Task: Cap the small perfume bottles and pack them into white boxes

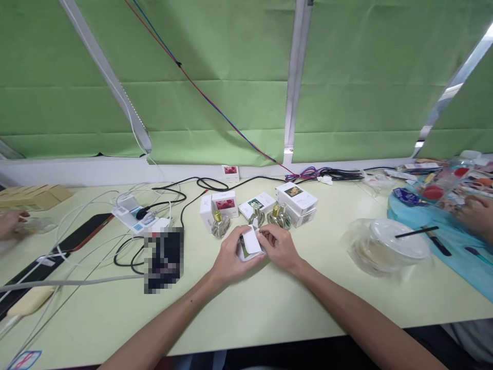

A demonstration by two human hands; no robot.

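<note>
A small white carton (251, 242) with a green picture on its side sits in my left hand (230, 252), whose fingers wrap round it. At the carton's right edge, near a raised flap, my right hand (278, 244) has its fingers curled in a pinch. Just beyond my hands stand glass perfume bottles with gold caps: one bottle (220, 224) to the left, another bottle (256, 215) in the middle and more glass bottles (279, 216) to the right. Behind them are white cartons with red flower pictures (225, 204), a flat carton (257, 205) and stacked cartons (296, 198).
A power strip (134, 216) with tangled cables and a pixelated dark object (165, 259) lie left. A bagged bowl (400, 239) with a black stick stands right, by a blue sheet (462, 257). Other people's hands show at far left (11, 224) and far right (477, 213).
</note>
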